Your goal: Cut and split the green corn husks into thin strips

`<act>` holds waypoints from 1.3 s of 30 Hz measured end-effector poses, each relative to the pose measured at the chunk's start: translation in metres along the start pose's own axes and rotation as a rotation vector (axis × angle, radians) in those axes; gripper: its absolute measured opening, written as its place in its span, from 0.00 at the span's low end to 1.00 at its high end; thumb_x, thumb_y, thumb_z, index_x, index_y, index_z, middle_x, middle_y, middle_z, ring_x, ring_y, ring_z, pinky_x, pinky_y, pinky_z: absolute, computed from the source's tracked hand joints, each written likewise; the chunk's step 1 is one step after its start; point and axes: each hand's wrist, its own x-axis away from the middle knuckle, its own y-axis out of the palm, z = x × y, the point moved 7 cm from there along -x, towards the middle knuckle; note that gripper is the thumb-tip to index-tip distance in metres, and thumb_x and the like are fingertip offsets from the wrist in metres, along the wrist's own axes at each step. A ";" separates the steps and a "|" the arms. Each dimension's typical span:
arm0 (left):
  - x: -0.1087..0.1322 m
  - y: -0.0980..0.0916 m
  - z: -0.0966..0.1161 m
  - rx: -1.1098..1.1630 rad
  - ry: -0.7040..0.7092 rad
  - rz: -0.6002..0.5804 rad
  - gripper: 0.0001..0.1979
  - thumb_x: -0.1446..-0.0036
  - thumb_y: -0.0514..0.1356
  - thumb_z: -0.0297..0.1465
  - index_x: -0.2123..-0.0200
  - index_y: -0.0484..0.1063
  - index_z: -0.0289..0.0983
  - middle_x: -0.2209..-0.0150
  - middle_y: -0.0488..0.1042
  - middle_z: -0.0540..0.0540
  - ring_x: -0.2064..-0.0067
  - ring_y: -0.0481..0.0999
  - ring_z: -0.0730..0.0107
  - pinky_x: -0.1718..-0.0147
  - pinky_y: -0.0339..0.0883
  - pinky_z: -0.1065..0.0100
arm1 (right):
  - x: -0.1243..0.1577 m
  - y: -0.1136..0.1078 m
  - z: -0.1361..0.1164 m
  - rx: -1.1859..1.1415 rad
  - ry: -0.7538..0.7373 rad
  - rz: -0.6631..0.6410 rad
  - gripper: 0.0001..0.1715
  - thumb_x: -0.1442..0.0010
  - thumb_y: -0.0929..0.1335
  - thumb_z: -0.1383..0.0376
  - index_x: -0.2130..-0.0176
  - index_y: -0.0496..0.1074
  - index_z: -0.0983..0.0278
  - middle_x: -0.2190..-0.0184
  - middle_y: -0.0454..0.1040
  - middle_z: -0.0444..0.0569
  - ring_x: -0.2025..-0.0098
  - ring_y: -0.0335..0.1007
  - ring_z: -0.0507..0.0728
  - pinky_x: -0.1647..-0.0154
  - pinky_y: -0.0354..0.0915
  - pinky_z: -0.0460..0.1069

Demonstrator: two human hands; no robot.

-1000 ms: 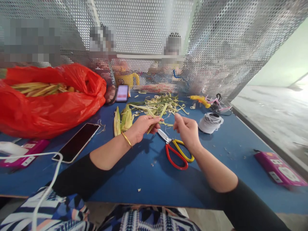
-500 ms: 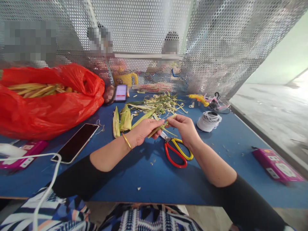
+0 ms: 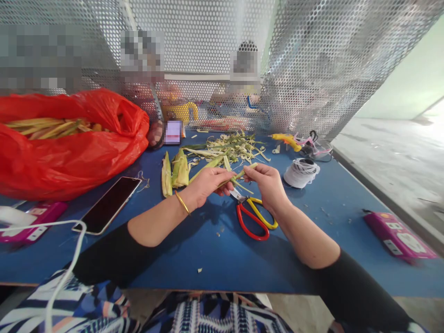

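Head view: pale green strips (image 3: 240, 175) are held between both hands, above the desk (image 3: 166, 263), just in front of a heap of shredded leaf scraps (image 3: 239, 147). Left hand (image 3: 212, 184): closed, strips gripped between thumb and fingers. Right hand (image 3: 266, 181): closed, strip end pinched between thumb and forefinger. Scissors (image 3: 252, 222) with one red and one yellow handle are laid flat on the desk, blades pointed toward the left hand, partly covered by the strips. Two husk pieces (image 3: 180, 169) are placed left of the left hand. A white twine spool (image 3: 301, 173) is set down right of the right hand. More stalks (image 3: 52, 127) are contained in a red bag (image 3: 69, 162), far left.
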 end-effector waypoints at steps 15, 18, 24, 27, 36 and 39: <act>-0.005 -0.012 0.000 0.086 0.032 0.134 0.09 0.46 0.65 0.28 0.78 0.73 0.33 0.81 0.73 0.49 0.80 0.69 0.77 0.77 0.60 0.73 | 0.011 0.015 -0.007 0.374 -0.121 -0.180 0.14 0.49 0.69 0.56 0.78 0.71 0.62 0.84 0.65 0.40 0.78 0.55 0.50 0.75 0.53 0.47; -0.005 -0.013 0.000 0.081 0.055 0.155 0.09 0.45 0.64 0.27 0.77 0.74 0.33 0.82 0.72 0.50 0.80 0.68 0.78 0.77 0.59 0.73 | 0.012 0.018 -0.011 0.373 -0.152 -0.216 0.13 0.48 0.68 0.57 0.78 0.70 0.62 0.83 0.66 0.40 0.78 0.56 0.50 0.75 0.53 0.47; -0.002 -0.008 0.004 0.107 0.039 0.052 0.12 0.47 0.67 0.36 0.75 0.73 0.34 0.78 0.75 0.49 0.79 0.71 0.77 0.77 0.60 0.73 | 0.013 0.016 -0.012 0.351 -0.156 -0.187 0.13 0.47 0.67 0.57 0.77 0.69 0.62 0.83 0.63 0.40 0.77 0.55 0.51 0.74 0.53 0.47; -0.002 -0.007 0.003 0.085 0.048 0.053 0.06 0.49 0.67 0.29 0.73 0.73 0.34 0.78 0.75 0.51 0.79 0.70 0.78 0.77 0.61 0.73 | 0.016 0.018 -0.015 0.394 -0.190 -0.207 0.13 0.45 0.67 0.58 0.77 0.68 0.62 0.82 0.64 0.40 0.77 0.55 0.50 0.74 0.52 0.47; 0.000 -0.010 0.008 0.173 0.058 0.063 0.06 0.50 0.67 0.28 0.74 0.73 0.34 0.77 0.77 0.48 0.75 0.75 0.74 0.74 0.63 0.72 | 0.015 0.014 -0.019 0.457 -0.243 -0.108 0.12 0.43 0.66 0.60 0.75 0.68 0.62 0.80 0.67 0.40 0.76 0.58 0.51 0.73 0.55 0.47; 0.005 -0.009 0.019 0.256 0.103 -0.036 0.06 0.49 0.67 0.30 0.69 0.76 0.34 0.71 0.81 0.45 0.69 0.79 0.69 0.69 0.67 0.69 | 0.017 -0.004 -0.031 0.414 -0.352 0.163 0.07 0.43 0.67 0.60 0.66 0.71 0.62 0.70 0.74 0.45 0.67 0.68 0.54 0.63 0.63 0.49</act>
